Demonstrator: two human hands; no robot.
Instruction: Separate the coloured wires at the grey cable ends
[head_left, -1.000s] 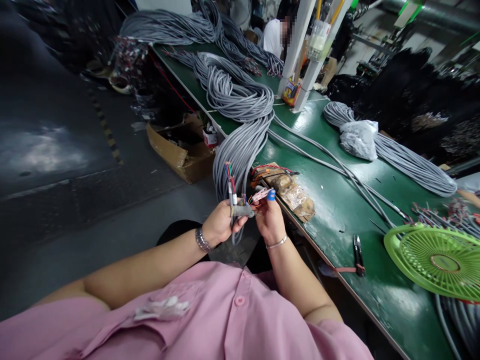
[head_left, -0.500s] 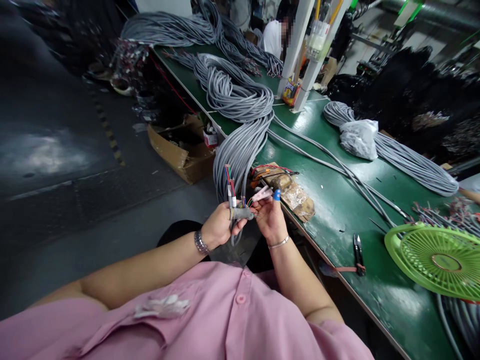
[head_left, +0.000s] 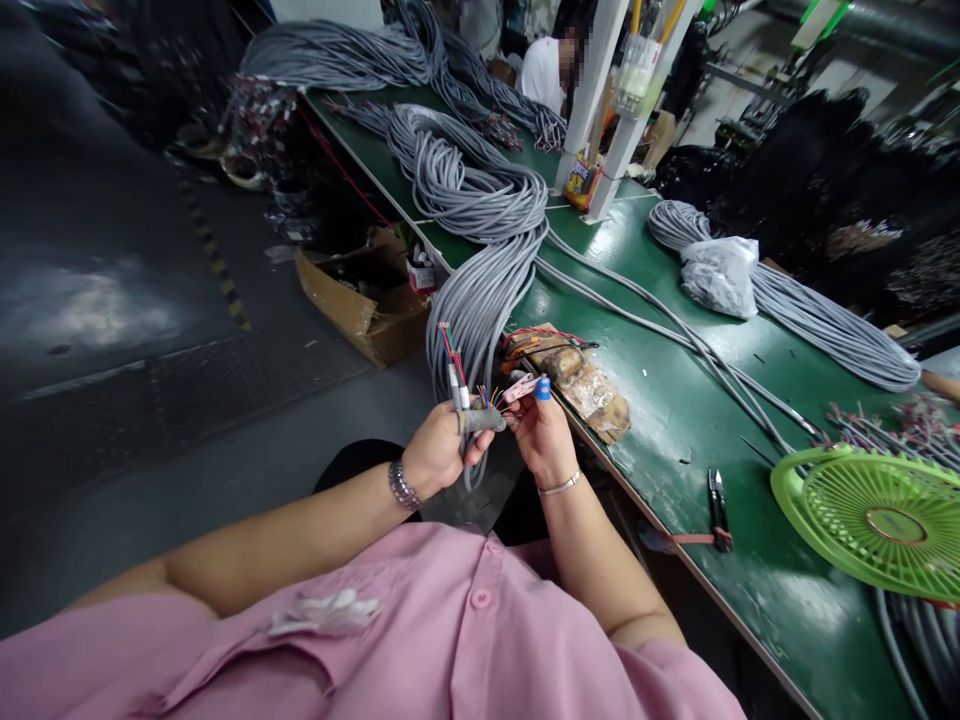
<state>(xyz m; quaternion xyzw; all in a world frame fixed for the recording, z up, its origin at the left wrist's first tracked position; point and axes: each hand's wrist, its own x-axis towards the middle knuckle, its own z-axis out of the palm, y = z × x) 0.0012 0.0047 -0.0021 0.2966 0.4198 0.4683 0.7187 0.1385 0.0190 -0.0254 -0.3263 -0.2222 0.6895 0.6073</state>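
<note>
My left hand (head_left: 436,448) is closed around the ends of several grey cables (head_left: 480,420), with the thumb across them. Stripped ends with red, green and blue wires (head_left: 458,368) and white sleeves stick up above that hand. Close beside it, my right hand (head_left: 541,436) pinches thin coloured wires (head_left: 498,399) fanning out of a cable end. A blue cover (head_left: 543,388) sits on its thumb. Along its fingers lies a pale pink piece (head_left: 519,388), its kind unclear. The right fingertips are partly hidden.
A long bundle of grey cable (head_left: 472,190) runs over the green table (head_left: 645,420) and hangs off its edge. A taped wooden block (head_left: 592,395), snips (head_left: 718,510) and a green fan (head_left: 885,520) are on the table. A cardboard box (head_left: 360,300) stands below; a person (head_left: 543,75) is behind.
The upright wire ends in my left hand have tilted slightly left. My right thumb has shifted a little left, toward the pale pink piece and the wires.
</note>
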